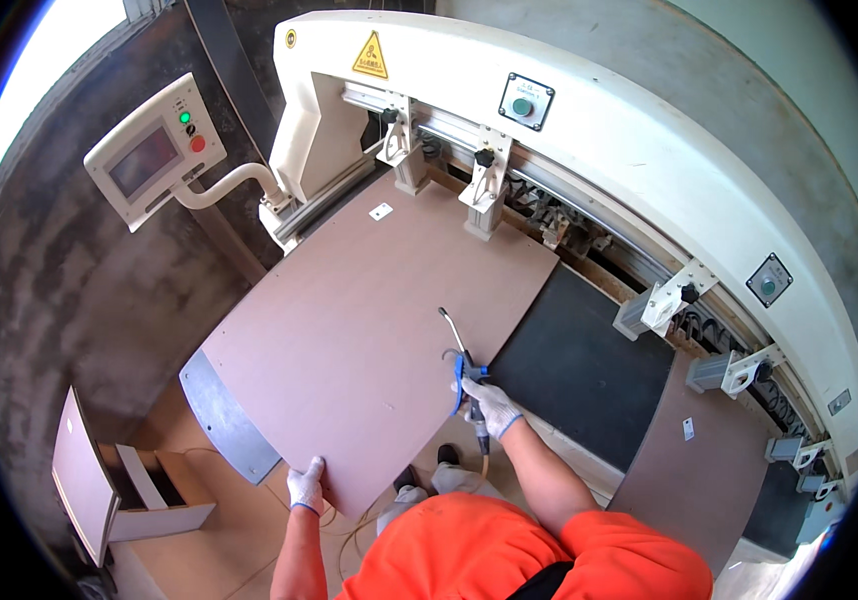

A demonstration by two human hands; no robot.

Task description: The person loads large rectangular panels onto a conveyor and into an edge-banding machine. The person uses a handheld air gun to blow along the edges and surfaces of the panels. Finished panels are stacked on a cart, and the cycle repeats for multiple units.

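Note:
In my gloved right hand (490,406) is a blue air blow gun (463,375), its thin nozzle pointing away from me above a large mauve-brown panel (349,310). A hose runs down from the gun's grip. My gloved left hand (306,485) grips the panel's near edge by the left corner, thumb on top and the fingers partly hidden. The panel lies flat on the machine's bed, its far edge under two clamp blocks (484,205). A small white label (381,212) sits near its far left.
A long white machine beam (589,90) arches across the back, with green buttons and more clamps. A black bed section (589,350) separates this panel from another brown panel (689,460). At left are a control screen (149,160) on an arm and an open-sided cabinet piece (149,490) on the floor.

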